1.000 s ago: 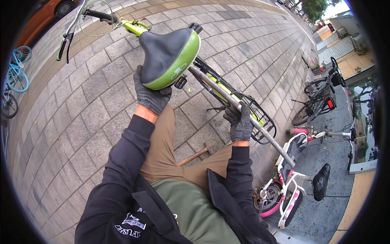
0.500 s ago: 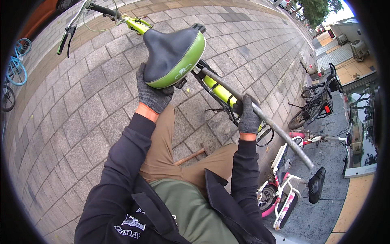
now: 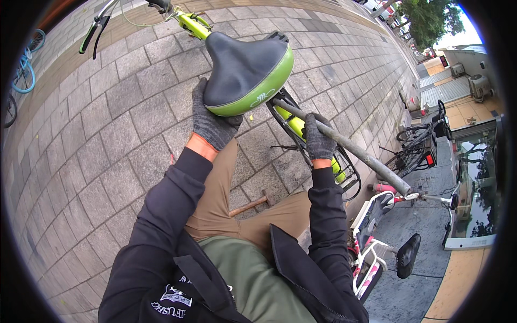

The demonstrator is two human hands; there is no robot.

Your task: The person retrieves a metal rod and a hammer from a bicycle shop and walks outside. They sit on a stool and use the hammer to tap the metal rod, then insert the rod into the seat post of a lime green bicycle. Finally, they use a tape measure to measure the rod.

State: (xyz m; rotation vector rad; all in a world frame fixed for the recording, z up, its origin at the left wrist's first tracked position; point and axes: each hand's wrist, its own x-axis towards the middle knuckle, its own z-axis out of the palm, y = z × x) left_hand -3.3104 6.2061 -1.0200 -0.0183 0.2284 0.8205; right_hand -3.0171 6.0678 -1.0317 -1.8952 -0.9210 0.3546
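A lime-green bicycle (image 3: 189, 22) stands in front of me on the paving. Its black saddle (image 3: 242, 70) with a green rim is tilted up toward me. My left hand (image 3: 211, 119), in a grey glove, presses against the underside of the saddle's left edge. My right hand (image 3: 318, 137), also gloved, is closed around a long grey metal pipe (image 3: 366, 156) that runs from under the saddle down to the right. The pipe's inner end disappears below the saddle.
A hammer with a wooden handle (image 3: 253, 203) lies on the paving by my knee. A pink and white bicycle (image 3: 377, 242) stands at the lower right, a dark one (image 3: 423, 145) farther right, blue ones (image 3: 24, 70) at the far left. A glass wall (image 3: 476, 183) is on the right.
My right hand has slid up the pipe toward the saddle. The saddle and bicycle now sit larger and closer in view. My left hand stays under the saddle.
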